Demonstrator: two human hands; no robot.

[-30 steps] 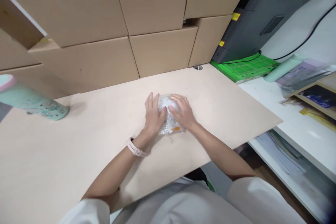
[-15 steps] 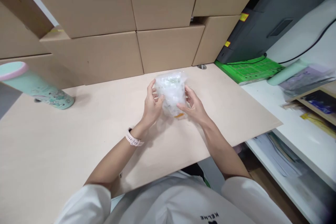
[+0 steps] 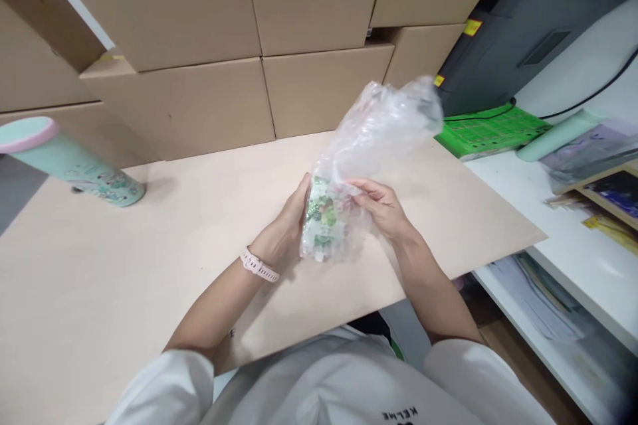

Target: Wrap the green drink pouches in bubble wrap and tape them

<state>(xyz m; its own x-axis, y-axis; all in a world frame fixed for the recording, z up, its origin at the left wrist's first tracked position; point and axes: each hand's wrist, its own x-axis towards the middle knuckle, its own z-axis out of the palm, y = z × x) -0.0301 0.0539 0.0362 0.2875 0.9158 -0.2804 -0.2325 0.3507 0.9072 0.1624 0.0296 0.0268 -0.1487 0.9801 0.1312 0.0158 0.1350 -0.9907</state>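
Above the tabletop I hold a small white package with a green print [image 3: 321, 216], seen through clear bubble wrap. My left hand [image 3: 285, 226] is closed round the package's left side, its fingertips hidden behind it. My right hand [image 3: 381, 207] pinches the bubble wrap [image 3: 386, 116] at the package's right edge. A long flap of the wrap stretches up and to the right, away from the package, slightly blurred. What the package contains cannot be made out.
Cardboard boxes [image 3: 199, 106] are stacked along the back of the table [image 3: 149, 265]. A mint-green tumbler with a pink rim [image 3: 94, 166] stands at the left. At the right are a green perforated tray [image 3: 493, 133], a dark grey case [image 3: 538, 33] and white shelving [image 3: 528, 199].
The wrapped bundle has been partly unrolled: a flap of bubble wrap now extends up and right, and the green print shows. My left hand has moved slightly lower, my right slightly rightward.
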